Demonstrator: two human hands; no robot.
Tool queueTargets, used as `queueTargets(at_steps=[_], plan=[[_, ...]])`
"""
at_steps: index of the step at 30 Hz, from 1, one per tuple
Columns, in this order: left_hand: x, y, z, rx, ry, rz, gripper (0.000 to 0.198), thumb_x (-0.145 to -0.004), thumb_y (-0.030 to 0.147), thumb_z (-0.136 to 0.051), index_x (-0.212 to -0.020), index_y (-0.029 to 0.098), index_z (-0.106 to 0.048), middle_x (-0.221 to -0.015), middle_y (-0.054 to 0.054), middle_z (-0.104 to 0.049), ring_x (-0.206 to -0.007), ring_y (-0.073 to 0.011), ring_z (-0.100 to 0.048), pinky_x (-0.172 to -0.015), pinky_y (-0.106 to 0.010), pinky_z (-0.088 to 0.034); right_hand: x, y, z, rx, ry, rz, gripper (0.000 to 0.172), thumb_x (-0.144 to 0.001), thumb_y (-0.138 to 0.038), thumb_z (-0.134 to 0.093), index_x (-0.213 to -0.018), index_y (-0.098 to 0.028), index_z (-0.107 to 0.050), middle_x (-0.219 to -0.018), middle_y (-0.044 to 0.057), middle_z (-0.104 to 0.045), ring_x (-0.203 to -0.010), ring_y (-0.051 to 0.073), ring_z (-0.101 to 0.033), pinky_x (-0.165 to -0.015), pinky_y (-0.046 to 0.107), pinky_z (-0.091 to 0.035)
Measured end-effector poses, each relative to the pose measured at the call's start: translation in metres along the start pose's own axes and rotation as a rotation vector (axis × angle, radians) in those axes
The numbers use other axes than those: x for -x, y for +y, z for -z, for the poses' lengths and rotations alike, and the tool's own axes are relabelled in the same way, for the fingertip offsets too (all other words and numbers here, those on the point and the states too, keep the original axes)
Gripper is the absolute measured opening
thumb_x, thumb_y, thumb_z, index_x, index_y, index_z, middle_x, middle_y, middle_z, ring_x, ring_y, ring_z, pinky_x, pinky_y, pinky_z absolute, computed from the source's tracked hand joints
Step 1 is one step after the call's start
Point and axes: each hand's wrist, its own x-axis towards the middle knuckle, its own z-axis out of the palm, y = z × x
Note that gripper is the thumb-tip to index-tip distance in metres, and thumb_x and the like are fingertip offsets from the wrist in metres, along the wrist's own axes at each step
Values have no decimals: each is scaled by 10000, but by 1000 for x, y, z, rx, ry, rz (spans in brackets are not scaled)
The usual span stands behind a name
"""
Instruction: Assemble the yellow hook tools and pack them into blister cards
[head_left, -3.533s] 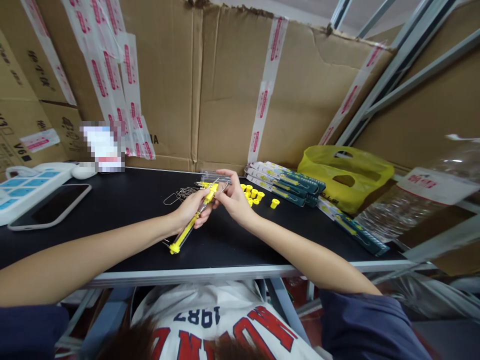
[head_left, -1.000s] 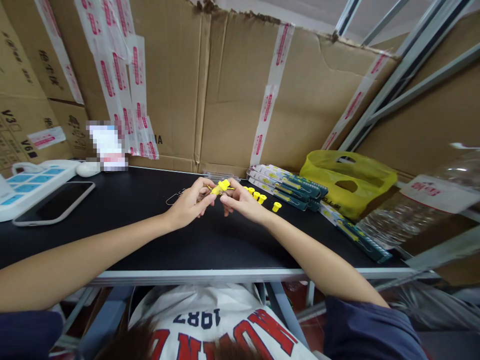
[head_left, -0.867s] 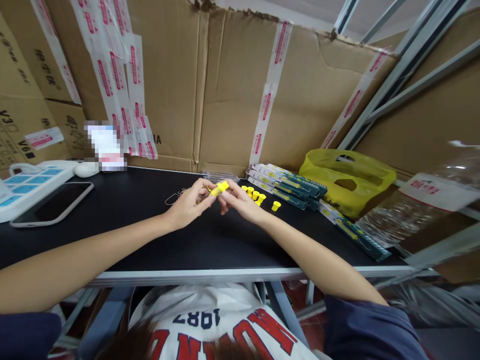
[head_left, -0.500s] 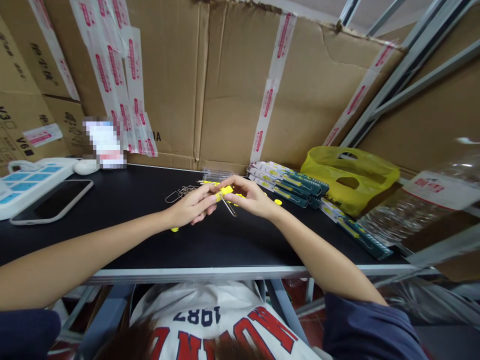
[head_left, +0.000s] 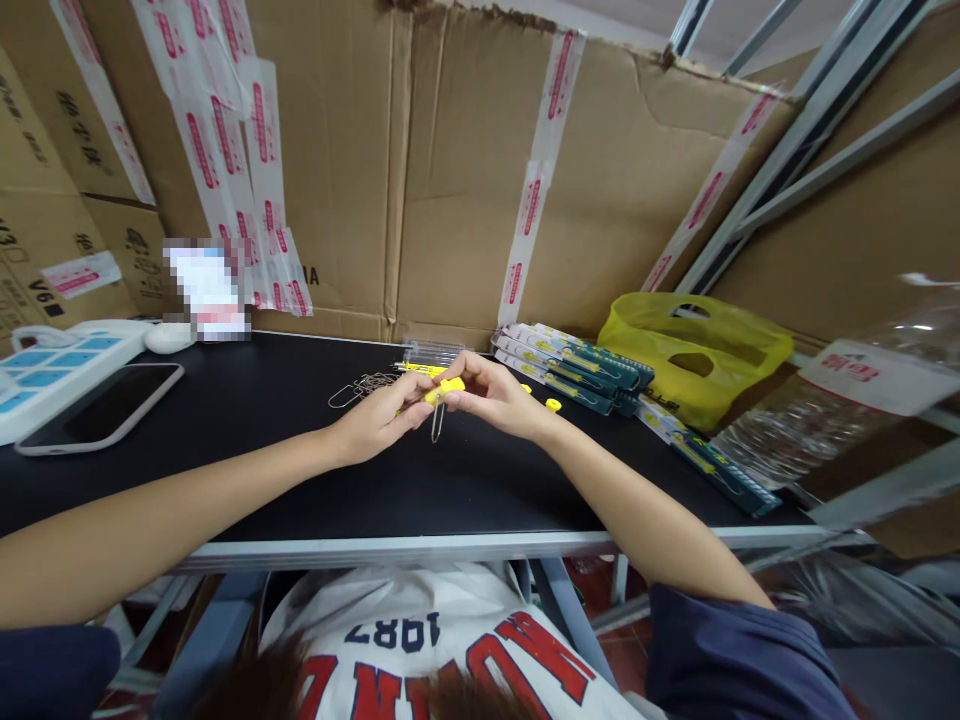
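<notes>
Fingertips of both my hands meet over the middle of the black tabletop. My left hand (head_left: 386,415) is closed, pinching a small yellow plastic piece (head_left: 451,386) from its left side. My right hand (head_left: 499,398) grips the same piece from the right, between thumb and fingers. A thin bent metal wire loop (head_left: 436,425) hangs down from the yellow piece. Fingers cover part of the piece, so its full shape is hidden. Just beyond my left hand lies a tangle of bent wire loops (head_left: 366,388). Small yellow parts (head_left: 553,405) lie right of my right hand.
A clear plastic case (head_left: 431,350) lies behind my hands. Stacked slim packages (head_left: 574,365) stand at right, near a yellow bag (head_left: 697,350) and a large clear bottle (head_left: 817,410). A phone (head_left: 101,405) and a power strip (head_left: 71,365) are at left. Cardboard (head_left: 465,180) walls the back.
The wire loop slanted toward the lower right before and now points almost straight down. My left fingers have shifted around the yellow piece. Both hands stay in nearly the same spot.
</notes>
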Motion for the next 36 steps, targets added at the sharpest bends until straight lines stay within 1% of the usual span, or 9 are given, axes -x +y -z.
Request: queueTargets(at_steps=[4, 9, 14, 19, 23, 28, 32, 34, 36], plan=[[-1, 2, -1, -4, 27, 6, 270, -949, 384, -386, -1116, 182, -451, -777, 6, -553, -633, -107, -529, -627, -243, -441, -1, 1, 0, 27, 15, 0, 260, -835, -383, -654, -964, -185, -547, -906, 25, -588, -765, 118, -552, -696, 246, -466], [-2, 5, 1, -213, 212, 91, 319, -879, 430, -526, -1097, 205, -465, -1020, -69, -652, -900, -195, -649, -773, -311, -489, -2, 4, -3, 42, 54, -23, 347, -820, -385, -667, -1068, -211, -498, -986, 28, -568, -804, 123, -553, -726, 256, -478], [0, 5, 2, -500, 258, 124, 381, -845, 449, -569, -1128, 219, -457, -983, -48, -679, -839, -216, -679, -719, -311, -495, -2, 8, -6, 65, 58, -35, 392, -800, -363, -690, -1109, -223, -494, -992, 29, -574, -857, 142, -575, -776, 283, -493], [1, 3, 0, -548, 245, 101, 388, -852, 404, -564, -1177, 233, -437, -980, -35, -684, -822, -209, -685, -689, -293, -489, -5, 13, -3, 56, 97, -23, 344, -792, -374, -694, -1059, -201, -566, -1026, 46, -603, -842, 138, -593, -766, 282, -505], [-1, 2, -1, -394, 258, 140, 422, -834, 349, -593, -1203, 228, -428, -1008, -50, -673, -834, -206, -683, -735, -322, -504, -8, 16, 9, 5, 180, -48, 343, -763, -397, -716, -1016, -197, -599, -918, 21, -625, -702, 104, -579, -684, 259, -516], [-4, 0, -4, 56, 237, 251, 426, -845, 399, -583, -1188, 182, -453, -996, -79, -679, -738, -171, -691, -724, -335, -537, -11, 15, 33, -135, 344, -77, 343, -760, -418, -709, -1024, -217, -621, -767, -17, -584, -642, 95, -553, -647, 249, -517], [-6, -2, -9, 383, 39, 403, 491, -839, 446, -583, -1223, 155, -486, -927, -92, -711, -705, -168, -699, -671, -325, -548, -12, 13, 50, -267, 440, -154, 375, -710, -446, -734, -999, -228, -633, -716, -30, -534, -614, 97, -515, -621, 251, -505], [-6, -3, -13, 447, -65, 467, 497, -817, 432, -620, -1219, 160, -514, -938, -94, -723, -746, -177, -709, -692, -325, -546, -12, 14, 54, -291, 479, -174, 365, -702, -449, -733, -974, -226, -638, -697, -32, -516, -589, 95, -492, -588, 241, -486], [-5, -4, -16, 473, -108, 494, 489, -793, 413, -654, -1196, 160, -542, -964, -101, -730, -800, -184, -711, -715, -322, -540, -13, 16, 56, -284, 499, -184, 351, -709, -458, -722, -958, -225, -640, -690, -31, -508, -581, 96, -484, -563, 234, -471]])
